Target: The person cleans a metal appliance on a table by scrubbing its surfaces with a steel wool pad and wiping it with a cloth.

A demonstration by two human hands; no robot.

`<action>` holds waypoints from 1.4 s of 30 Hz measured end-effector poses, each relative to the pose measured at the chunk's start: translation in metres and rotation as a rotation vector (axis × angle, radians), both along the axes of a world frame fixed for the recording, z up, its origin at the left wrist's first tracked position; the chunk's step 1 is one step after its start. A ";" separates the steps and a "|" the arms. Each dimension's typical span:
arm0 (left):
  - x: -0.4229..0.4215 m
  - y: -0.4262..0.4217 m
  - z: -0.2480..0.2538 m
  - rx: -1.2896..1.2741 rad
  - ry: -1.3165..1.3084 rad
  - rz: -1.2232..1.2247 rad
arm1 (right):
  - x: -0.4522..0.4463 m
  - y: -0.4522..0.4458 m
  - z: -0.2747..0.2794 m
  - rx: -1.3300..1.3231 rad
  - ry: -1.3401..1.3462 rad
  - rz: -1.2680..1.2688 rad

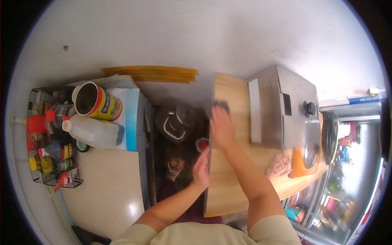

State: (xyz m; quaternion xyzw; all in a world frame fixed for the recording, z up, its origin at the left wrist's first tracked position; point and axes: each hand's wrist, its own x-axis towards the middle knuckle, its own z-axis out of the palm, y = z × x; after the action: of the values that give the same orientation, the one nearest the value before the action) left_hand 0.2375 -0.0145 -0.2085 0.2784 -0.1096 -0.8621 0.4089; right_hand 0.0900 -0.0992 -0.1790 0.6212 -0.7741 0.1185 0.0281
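Shirt (192,233): pale, closest in the head view, with both bare forearms reaching away from it.
Right hand (222,128): over the left edge of the wooden counter (232,179), fingers on a dark, blurred item (221,107); how firmly they grip cannot be told.
Left hand (201,169): beside that same edge, nearer the wearer, fingers extended and close together, nothing seen in them.
Dark item: at the far part of the counter's left edge, under the right fingers.
Gap left of the counter: dark kettle (166,124) with a pale handle at the far part; small container (202,144) with red inside, just beyond the left hand.
Right part of the counter: metal box (292,118) with a black knob; crumpled pinkish thing (279,164); orange board (300,165) with a glass lid (312,156); dark pan (330,139).
Left surface (104,179): open yellow-red tin (107,104), plastic jug (96,132), wire basket (75,182) of bottles.
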 end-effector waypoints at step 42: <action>0.051 0.061 0.014 -0.129 -0.073 0.009 | -0.001 0.165 -0.010 -0.191 -0.253 0.285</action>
State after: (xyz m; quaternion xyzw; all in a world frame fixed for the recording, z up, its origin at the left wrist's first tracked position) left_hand 0.2887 0.0460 -0.1948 0.2832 -0.1786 -0.8408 0.4255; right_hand 0.0890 0.0662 -0.1892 0.6993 -0.6609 0.2709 -0.0276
